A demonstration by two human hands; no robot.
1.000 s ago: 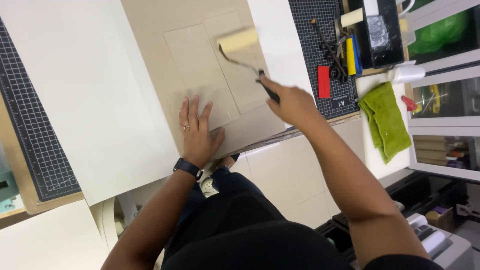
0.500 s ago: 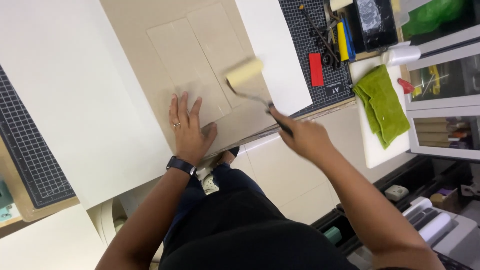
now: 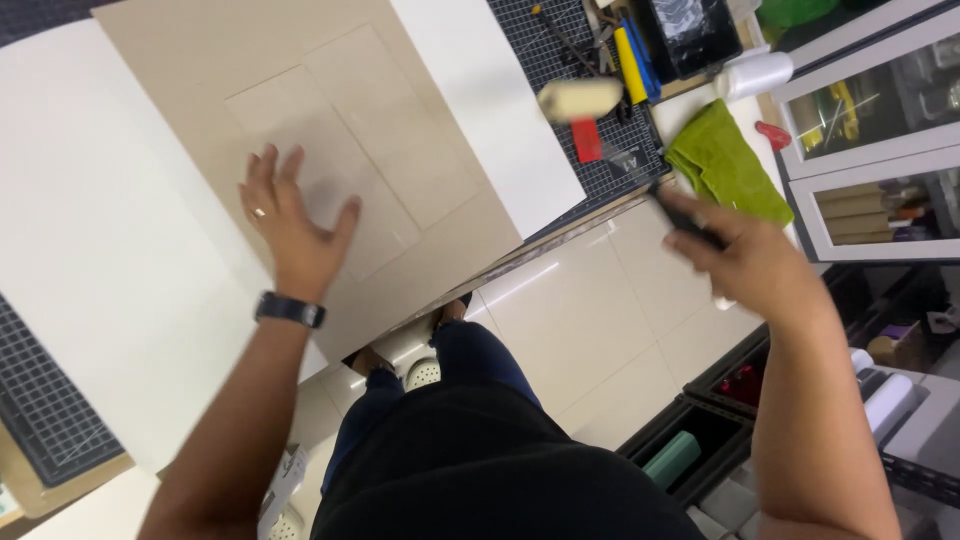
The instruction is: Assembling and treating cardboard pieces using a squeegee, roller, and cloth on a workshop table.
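Left hand flat, fingers spread, pressing tan cardboard sheet on table. Right hand gripping paint roller handle, roller raised above cutting mat, beside green cloth.

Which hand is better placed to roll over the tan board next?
Right, probably. The right hand grips the roller by its handle, held off to the board's side. The left hand lies flat on the tan board, fingers spread, pinning it.
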